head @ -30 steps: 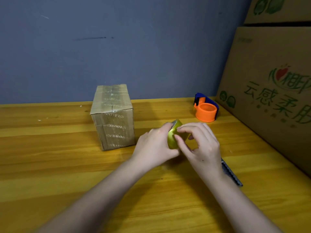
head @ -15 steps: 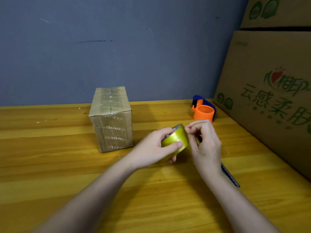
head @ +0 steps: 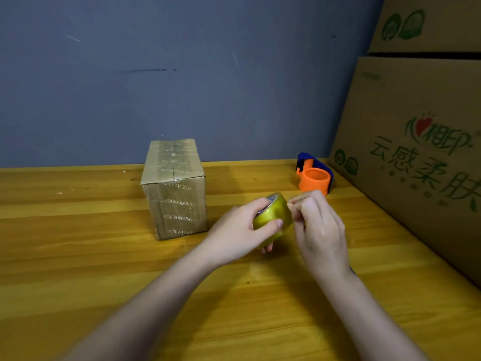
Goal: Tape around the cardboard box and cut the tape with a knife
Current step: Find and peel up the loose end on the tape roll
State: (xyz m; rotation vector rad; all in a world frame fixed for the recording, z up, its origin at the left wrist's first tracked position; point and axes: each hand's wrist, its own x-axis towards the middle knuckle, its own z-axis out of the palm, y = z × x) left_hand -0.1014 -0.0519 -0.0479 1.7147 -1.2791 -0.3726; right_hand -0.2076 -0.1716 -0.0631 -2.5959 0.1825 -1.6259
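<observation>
We've got our left hand (head: 242,230) wrapped round the tape roll (head: 270,217), right hand (head: 317,225) fingertips pinching at its edge.

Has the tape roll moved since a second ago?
Yes. The tape roll now sits higher above the table and slightly closer to the orange tape dispenser.

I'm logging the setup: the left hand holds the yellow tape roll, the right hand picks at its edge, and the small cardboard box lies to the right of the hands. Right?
Not quite. In the head view the small cardboard box stands left of the hands, not right. The left hand does hold the tape roll, and the right hand picks at its edge.
</observation>
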